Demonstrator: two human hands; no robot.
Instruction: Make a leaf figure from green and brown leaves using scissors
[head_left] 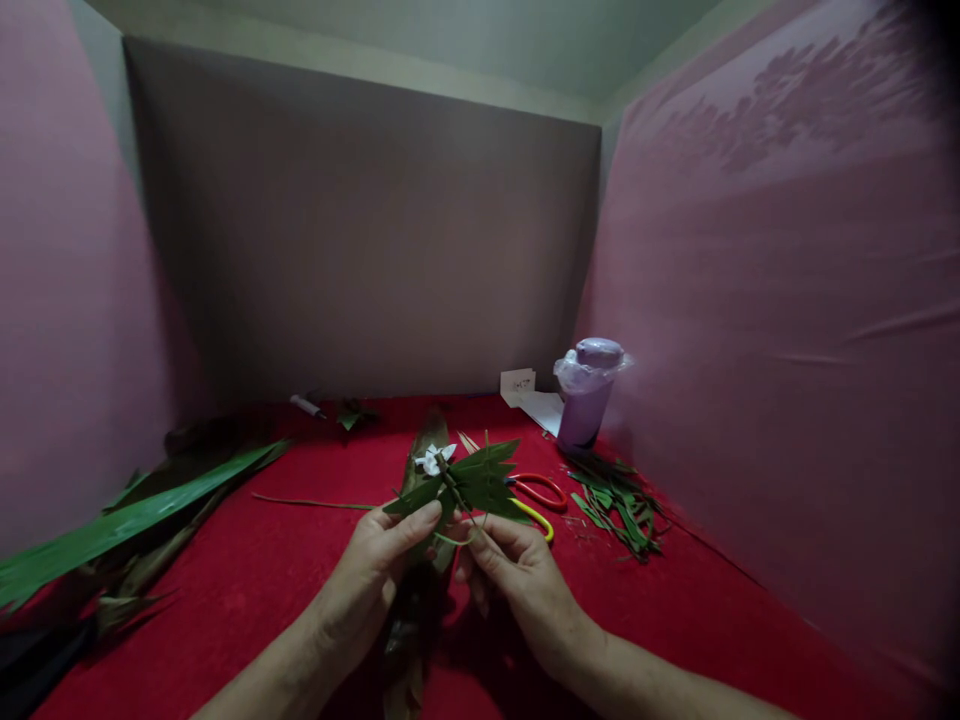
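Between the thumb and fingers of my left hand is a green leaf figure, with jagged wing-like pieces spread on both sides of a narrow wrapped stem. My right hand pinches a thin green strip that curves out just below the figure. Behind the figure lie scissors with one red handle and one yellow handle; their blades are mostly hidden. A crumpled white tissue sits beyond my fingers on a long brown-green leaf sheath, which runs under both hands.
Long green leaves lie on the left of the red cloth. To the right are a heap of cut leaf strips and a purple tumbler with plastic over its top. A white card and a small tube lie farther back. Walls enclose three sides.
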